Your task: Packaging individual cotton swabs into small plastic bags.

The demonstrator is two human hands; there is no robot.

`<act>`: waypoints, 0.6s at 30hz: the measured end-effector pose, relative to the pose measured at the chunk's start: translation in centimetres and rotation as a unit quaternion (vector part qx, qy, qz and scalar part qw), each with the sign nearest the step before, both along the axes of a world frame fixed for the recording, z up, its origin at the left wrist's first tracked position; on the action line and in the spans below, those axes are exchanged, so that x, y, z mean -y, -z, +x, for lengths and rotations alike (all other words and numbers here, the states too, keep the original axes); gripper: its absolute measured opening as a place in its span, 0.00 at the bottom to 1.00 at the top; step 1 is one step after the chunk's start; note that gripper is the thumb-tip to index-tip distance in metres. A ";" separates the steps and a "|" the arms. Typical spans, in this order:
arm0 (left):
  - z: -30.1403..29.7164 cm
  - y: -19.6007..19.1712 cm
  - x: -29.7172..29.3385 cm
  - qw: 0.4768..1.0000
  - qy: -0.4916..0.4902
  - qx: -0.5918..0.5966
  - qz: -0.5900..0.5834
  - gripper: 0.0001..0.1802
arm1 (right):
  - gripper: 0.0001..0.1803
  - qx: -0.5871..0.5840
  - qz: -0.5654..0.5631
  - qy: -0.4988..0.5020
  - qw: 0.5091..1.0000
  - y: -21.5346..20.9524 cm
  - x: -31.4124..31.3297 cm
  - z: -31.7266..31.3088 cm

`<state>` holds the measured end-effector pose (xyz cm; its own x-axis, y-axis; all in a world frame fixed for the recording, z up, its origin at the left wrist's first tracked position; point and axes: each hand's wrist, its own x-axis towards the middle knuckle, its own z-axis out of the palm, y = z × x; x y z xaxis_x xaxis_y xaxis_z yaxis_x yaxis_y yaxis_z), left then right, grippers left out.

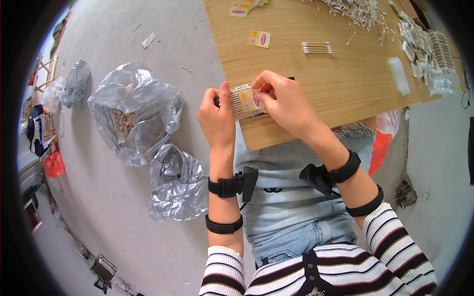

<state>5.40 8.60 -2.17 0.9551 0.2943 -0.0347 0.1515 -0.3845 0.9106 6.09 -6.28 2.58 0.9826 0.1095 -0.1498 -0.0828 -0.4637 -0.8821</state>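
My left hand [217, 117] grips a clear pack of cotton swabs [239, 104] by its left end, the thumb pointing up along its edge. This pack is held at the near left corner of the table. A yellow card with a red oval [250, 100] lies against the swabs, and the fingertips of my right hand [287, 104] pinch its right edge. Whether the card is inside or outside the clear wrap, I cannot tell. Beyond my hands, a small row of loose cotton swabs [317, 48] and another yellow card [259, 39] lie on the wooden table [316, 93].
A heap of loose swabs [363, 12] covers the table's far side. Filled clear packs [419, 47] pile up at the right, near a translucent white strip [399, 76]. More cards [239, 10] lie at the far left edge. Plastic bags [136, 96] stand on the floor at left.
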 end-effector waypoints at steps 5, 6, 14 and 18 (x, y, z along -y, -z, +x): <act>0.1 -0.1 0.1 1.000 -0.003 -0.013 0.004 0.24 | 0.08 -0.018 0.005 0.023 1.000 0.2 -1.1 -0.1; 0.1 0.0 0.0 1.000 -0.002 -0.012 0.005 0.24 | 0.08 -0.009 -0.006 0.027 1.000 0.2 -1.4 -0.1; 0.1 -0.2 0.1 1.000 0.002 -0.010 0.002 0.24 | 0.09 -0.030 0.060 0.068 0.995 0.3 -0.6 -1.4; 0.0 -0.2 0.0 1.000 0.000 -0.010 0.013 0.24 | 0.09 -0.144 0.247 0.118 0.951 0.0 0.3 -2.6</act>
